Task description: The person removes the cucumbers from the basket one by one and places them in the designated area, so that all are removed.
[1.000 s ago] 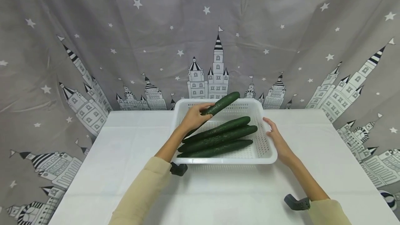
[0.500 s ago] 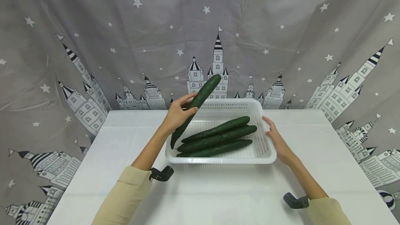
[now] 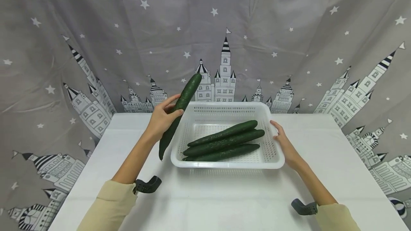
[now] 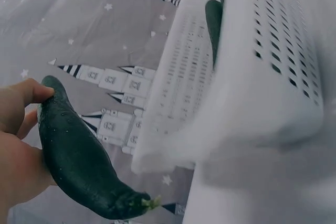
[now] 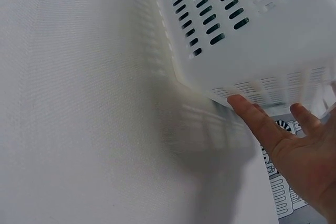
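Note:
My left hand [image 3: 162,119] grips a long dark green cucumber [image 3: 179,109] between thumb and fingers, tilted, just beyond the left rim of a white plastic basket [image 3: 226,165]. In the left wrist view the cucumber [image 4: 79,156] shows its knobbly stem end low, beside the perforated basket wall [image 4: 262,87]. Three more cucumbers [image 3: 224,142] lie side by side in the basket. My right hand [image 3: 285,145] rests against the basket's right side, fingers fairly straight. In the right wrist view those fingers [image 5: 262,124] reach along the slotted basket side [image 5: 252,51].
A white cloth [image 3: 224,199] covers the table under the basket. Behind stands a grey curtain [image 3: 144,35] printed with castles and stars. Black straps with small devices [image 3: 147,184] sit on both wrists.
My left hand has lifted the cucumber out of the basket and carried it left past the rim, turning it steeper. The right hand and the basket have stayed nearly in place.

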### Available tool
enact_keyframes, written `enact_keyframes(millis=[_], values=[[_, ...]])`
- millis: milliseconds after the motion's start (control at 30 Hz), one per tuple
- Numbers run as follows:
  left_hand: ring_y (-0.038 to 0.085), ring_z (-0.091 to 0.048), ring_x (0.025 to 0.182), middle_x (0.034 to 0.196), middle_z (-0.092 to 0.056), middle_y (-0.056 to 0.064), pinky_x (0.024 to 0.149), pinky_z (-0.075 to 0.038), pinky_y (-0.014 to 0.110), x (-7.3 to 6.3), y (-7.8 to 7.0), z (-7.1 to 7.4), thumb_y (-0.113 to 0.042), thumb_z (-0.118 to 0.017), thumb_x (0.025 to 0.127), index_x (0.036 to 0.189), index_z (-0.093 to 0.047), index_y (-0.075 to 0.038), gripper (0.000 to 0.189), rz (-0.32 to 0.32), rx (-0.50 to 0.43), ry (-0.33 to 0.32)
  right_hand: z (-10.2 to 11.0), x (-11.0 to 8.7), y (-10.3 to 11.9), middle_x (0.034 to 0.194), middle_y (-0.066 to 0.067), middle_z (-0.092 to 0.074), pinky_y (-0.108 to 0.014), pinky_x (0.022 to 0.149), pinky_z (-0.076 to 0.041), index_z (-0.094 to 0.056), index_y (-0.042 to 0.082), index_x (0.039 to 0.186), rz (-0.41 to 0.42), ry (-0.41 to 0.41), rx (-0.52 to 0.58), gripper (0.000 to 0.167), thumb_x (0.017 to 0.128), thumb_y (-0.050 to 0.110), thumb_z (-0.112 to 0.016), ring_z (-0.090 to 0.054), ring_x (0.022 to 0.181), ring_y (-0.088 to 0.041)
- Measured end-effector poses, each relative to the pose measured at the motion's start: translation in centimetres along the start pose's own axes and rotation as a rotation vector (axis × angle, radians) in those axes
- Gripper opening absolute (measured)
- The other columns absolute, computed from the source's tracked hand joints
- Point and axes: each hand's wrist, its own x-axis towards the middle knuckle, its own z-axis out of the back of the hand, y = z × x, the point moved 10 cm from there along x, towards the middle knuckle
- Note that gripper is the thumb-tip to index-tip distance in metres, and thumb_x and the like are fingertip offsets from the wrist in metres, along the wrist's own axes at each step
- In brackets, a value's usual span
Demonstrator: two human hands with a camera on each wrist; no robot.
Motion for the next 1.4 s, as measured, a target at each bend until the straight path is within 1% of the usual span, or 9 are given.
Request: enact_keyframes(millis=[100,200,333,467,633,733,833,1067,1400], values=[[0.035,-0.061,0.109,0.134,-0.057,0.021,0.083,-0.054,0.044,-0.4,1.1,0.8,-0.009,-0.063,0.096,0.152,-0.045,-0.020,0.060,0.035,-0.005,-0.028,0.1,-0.1,-0.1,0.159,-0.029,-0.012,-0.052,0.089,-0.052,0.000,0.018,0.160,-0.006,-0.001,0.006,0.061,0.104,0.020,-0.024,-0.039,0.130,-0.057],[0.038,-0.058,0.116,0.140,-0.052,0.023,0.090,-0.051,0.051,-0.8,2.6,1.5,-0.009,-0.062,0.097,0.154,-0.042,-0.020,0.061,0.081,-0.015,-0.057,0.1,-0.2,0.0,0.159,-0.029,-0.012,-0.053,0.090,-0.051,0.000,0.019,0.160,-0.007,0.001,0.004,0.062,0.104,0.021,-0.024,-0.038,0.131,-0.057],[0.038,-0.054,0.122,0.145,-0.047,0.022,0.094,-0.047,0.054,-1.3,5.0,2.4,-0.011,-0.061,0.098,0.156,-0.039,-0.021,0.063,0.168,-0.048,-0.101,0.1,-0.2,-0.1,0.159,-0.029,-0.013,-0.054,0.090,-0.051,0.000,0.019,0.161,-0.006,-0.002,0.001,0.062,0.104,0.022,-0.023,-0.038,0.131,-0.057],[0.036,-0.055,0.119,0.143,-0.047,0.022,0.088,-0.051,0.046,-2.1,7.2,3.0,-0.014,-0.060,0.098,0.157,-0.037,-0.023,0.064,0.240,-0.078,-0.138,0.2,-0.2,-0.1,0.159,-0.029,-0.013,-0.055,0.090,-0.051,0.000,0.020,0.161,-0.007,-0.006,0.005,0.062,0.104,0.022,-0.024,-0.038,0.130,-0.057],[0.029,-0.060,0.106,0.139,-0.050,0.020,0.074,-0.055,0.032,-3.1,10.2,3.4,-0.016,-0.061,0.098,0.156,-0.038,-0.024,0.062,0.313,-0.119,-0.184,0.2,-0.3,0.0,0.159,-0.029,-0.012,-0.056,0.090,-0.050,0.000,0.021,0.161,-0.002,-0.002,0.013,0.061,0.104,0.022,-0.024,-0.038,0.131,-0.058],[0.025,-0.061,0.099,0.138,-0.051,0.019,0.072,-0.054,0.030,-3.7,11.9,3.5,-0.017,-0.061,0.098,0.155,-0.039,-0.024,0.062,0.348,-0.127,-0.209,0.2,-0.2,-0.1,0.159,-0.029,-0.013,-0.055,0.090,-0.051,0.000,0.021,0.161,0.002,0.003,0.020,0.061,0.104,0.022,-0.023,-0.038,0.130,-0.058],[0.023,-0.060,0.098,0.136,-0.051,0.019,0.072,-0.053,0.029,-4.1,13.2,3.4,-0.017,-0.061,0.098,0.156,-0.039,-0.023,0.062,0.374,-0.120,-0.218,0.1,-0.2,-0.1,0.159,-0.028,-0.013,-0.054,0.090,-0.051,0.000,0.022,0.161,0.007,0.007,0.025,0.060,0.105,0.022,-0.023,-0.038,0.130,-0.057],[0.027,-0.057,0.104,0.137,-0.047,0.020,0.074,-0.052,0.029,-4.5,15.3,3.2,-0.016,-0.060,0.098,0.156,-0.037,-0.018,0.062,0.387,-0.071,-0.209,-0.1,-0.2,-0.1,0.161,-0.026,-0.009,-0.057,0.092,-0.049,0.000,0.020,0.161,0.013,0.011,0.029,0.059,0.107,0.024,-0.024,-0.035,0.133,-0.057],[0.036,-0.052,0.117,0.143,-0.042,0.025,0.090,-0.048,0.047,-5.0,16.7,2.9,-0.016,-0.057,0.099,0.157,-0.034,-0.013,0.063,0.407,-0.041,-0.205,-0.4,-0.3,0.1,0.162,-0.025,-0.006,-0.058,0.094,-0.047,0.001,0.020,0.161,0.023,0.016,0.012,0.059,0.108,0.028,-0.024,-0.032,0.135,-0.056]])
